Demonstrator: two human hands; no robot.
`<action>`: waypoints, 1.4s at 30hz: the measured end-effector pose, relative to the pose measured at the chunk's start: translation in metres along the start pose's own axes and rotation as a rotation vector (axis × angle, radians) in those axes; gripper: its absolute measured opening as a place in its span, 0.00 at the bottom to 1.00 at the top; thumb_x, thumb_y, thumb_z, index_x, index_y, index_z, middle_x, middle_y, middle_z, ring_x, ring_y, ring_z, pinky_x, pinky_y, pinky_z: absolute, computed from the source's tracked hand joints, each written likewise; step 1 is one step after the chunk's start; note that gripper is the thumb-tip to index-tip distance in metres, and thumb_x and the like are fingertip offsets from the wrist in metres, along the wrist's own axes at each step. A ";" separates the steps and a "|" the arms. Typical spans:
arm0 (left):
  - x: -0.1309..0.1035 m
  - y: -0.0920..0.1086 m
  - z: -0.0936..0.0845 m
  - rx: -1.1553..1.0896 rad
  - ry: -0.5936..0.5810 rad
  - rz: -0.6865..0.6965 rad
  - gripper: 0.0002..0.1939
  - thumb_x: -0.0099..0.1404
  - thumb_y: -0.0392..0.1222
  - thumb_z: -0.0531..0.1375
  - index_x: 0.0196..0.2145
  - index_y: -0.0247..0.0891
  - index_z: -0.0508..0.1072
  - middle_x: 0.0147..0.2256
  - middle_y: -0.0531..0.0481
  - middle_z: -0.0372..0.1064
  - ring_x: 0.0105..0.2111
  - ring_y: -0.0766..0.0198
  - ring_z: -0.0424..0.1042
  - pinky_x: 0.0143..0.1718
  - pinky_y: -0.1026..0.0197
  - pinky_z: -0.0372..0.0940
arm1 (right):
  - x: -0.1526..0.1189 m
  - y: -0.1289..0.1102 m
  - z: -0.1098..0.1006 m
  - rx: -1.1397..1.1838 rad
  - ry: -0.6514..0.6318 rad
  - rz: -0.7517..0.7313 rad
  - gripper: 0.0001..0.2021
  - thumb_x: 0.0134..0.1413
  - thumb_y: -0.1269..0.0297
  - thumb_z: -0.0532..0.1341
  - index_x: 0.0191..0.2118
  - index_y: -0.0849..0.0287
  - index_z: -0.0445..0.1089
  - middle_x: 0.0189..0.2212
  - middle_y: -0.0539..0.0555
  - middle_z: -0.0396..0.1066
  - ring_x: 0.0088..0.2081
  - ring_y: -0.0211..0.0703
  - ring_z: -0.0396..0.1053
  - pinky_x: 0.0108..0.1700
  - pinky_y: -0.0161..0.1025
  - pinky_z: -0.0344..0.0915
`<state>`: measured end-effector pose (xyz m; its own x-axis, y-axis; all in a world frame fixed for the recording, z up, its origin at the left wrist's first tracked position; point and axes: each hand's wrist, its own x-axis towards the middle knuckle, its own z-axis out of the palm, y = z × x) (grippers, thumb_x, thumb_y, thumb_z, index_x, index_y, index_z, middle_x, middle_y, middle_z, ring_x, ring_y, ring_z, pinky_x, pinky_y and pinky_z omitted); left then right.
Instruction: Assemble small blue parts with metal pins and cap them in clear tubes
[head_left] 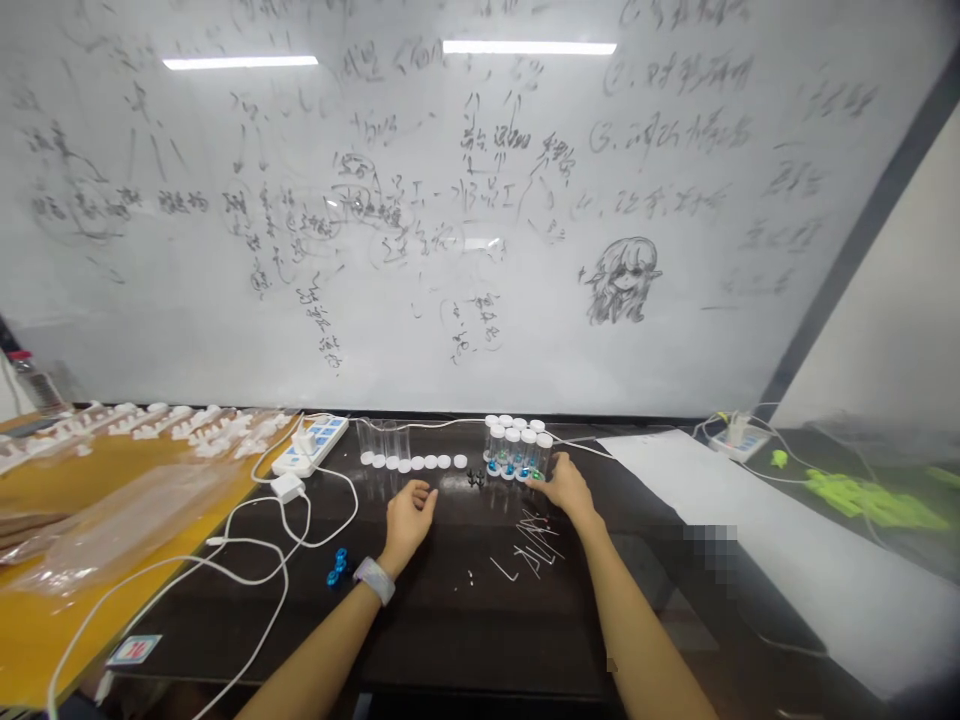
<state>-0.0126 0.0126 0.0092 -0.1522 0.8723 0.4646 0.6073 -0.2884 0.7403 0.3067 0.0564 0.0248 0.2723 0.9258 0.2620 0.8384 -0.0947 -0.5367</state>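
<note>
My right hand [566, 487] is at the right end of a cluster of clear tubes with white caps [513, 450], its thumb and fingers apart around the nearest tube. Blue and green pieces show inside these tubes. My left hand [410, 515] hovers over or rests on the dark table with curled fingers; whether it holds anything is hidden. Behind it stand open clear tubes [390, 442] on white bases, beside a row of white caps [431, 462]. Small black parts [475, 478] lie between the hands. Bent metal hex keys [536, 548] are spread in front of my right hand.
Blue parts [337, 567] lie left of my left wrist. A power strip [311, 447] and white cables [287, 488] are at the left, near a yellow surface [90, 520] with white parts. At the right are white paper [720, 500] and green pieces [874, 500]. A whiteboard [450, 330] stands behind.
</note>
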 end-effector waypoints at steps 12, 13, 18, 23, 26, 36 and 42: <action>0.003 0.002 -0.144 0.637 -0.541 -0.009 0.31 0.47 0.50 0.72 0.49 0.39 0.73 0.38 0.43 0.76 0.40 0.49 0.75 0.40 0.58 0.63 | -0.024 -0.036 -0.012 0.261 -0.759 -0.438 0.11 0.42 0.61 0.71 0.32 0.61 0.75 0.27 0.53 0.76 0.31 0.43 0.73 0.32 0.33 0.64; -0.003 -0.003 -0.157 0.647 -0.560 -0.021 0.36 0.44 0.48 0.73 0.51 0.38 0.72 0.39 0.43 0.76 0.40 0.48 0.75 0.40 0.58 0.63 | -0.026 -0.038 -0.009 0.277 -0.815 -0.461 0.12 0.41 0.61 0.71 0.33 0.61 0.76 0.27 0.53 0.76 0.31 0.43 0.73 0.32 0.33 0.65; -0.028 -0.028 -0.180 0.641 -0.533 -0.189 0.41 0.38 0.40 0.74 0.53 0.36 0.71 0.38 0.44 0.76 0.40 0.49 0.75 0.39 0.59 0.63 | -0.038 -0.052 -0.003 0.283 -1.038 -0.454 0.19 0.33 0.56 0.74 0.34 0.61 0.76 0.28 0.53 0.77 0.26 0.39 0.71 0.29 0.32 0.66; -0.032 -0.035 -0.166 0.495 -0.506 -0.167 0.27 0.43 0.40 0.71 0.44 0.38 0.76 0.32 0.50 0.75 0.34 0.55 0.75 0.37 0.61 0.63 | -0.053 -0.068 -0.005 0.158 -1.141 -0.428 0.16 0.31 0.56 0.73 0.28 0.61 0.76 0.21 0.50 0.74 0.22 0.38 0.69 0.24 0.31 0.62; -0.029 -0.034 -0.152 0.428 -0.454 -0.119 0.23 0.42 0.39 0.71 0.40 0.39 0.77 0.29 0.52 0.73 0.31 0.57 0.74 0.34 0.61 0.63 | -0.058 -0.074 -0.007 0.063 -1.013 -0.507 0.08 0.35 0.61 0.71 0.26 0.59 0.79 0.22 0.49 0.75 0.24 0.39 0.70 0.25 0.31 0.60; -0.004 -0.030 -0.101 0.329 -0.399 -0.087 0.19 0.43 0.37 0.71 0.36 0.42 0.78 0.25 0.56 0.71 0.27 0.61 0.72 0.30 0.64 0.60 | -0.063 -0.078 0.008 -0.032 -0.736 -0.598 0.06 0.44 0.69 0.62 0.21 0.59 0.75 0.22 0.52 0.75 0.25 0.42 0.71 0.26 0.33 0.58; -0.016 -0.021 -0.101 0.321 -0.294 -0.057 0.20 0.50 0.35 0.68 0.42 0.42 0.71 0.27 0.56 0.72 0.27 0.62 0.73 0.31 0.64 0.62 | -0.059 -0.075 0.016 0.016 -0.531 -0.638 0.06 0.52 0.70 0.59 0.30 0.59 0.73 0.29 0.53 0.76 0.30 0.41 0.71 0.31 0.33 0.57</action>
<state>-0.1017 -0.0350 0.0351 0.0078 0.9721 0.2345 0.8231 -0.1394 0.5505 0.2208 0.0147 0.0369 -0.5157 0.8499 0.1084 0.7484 0.5084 -0.4259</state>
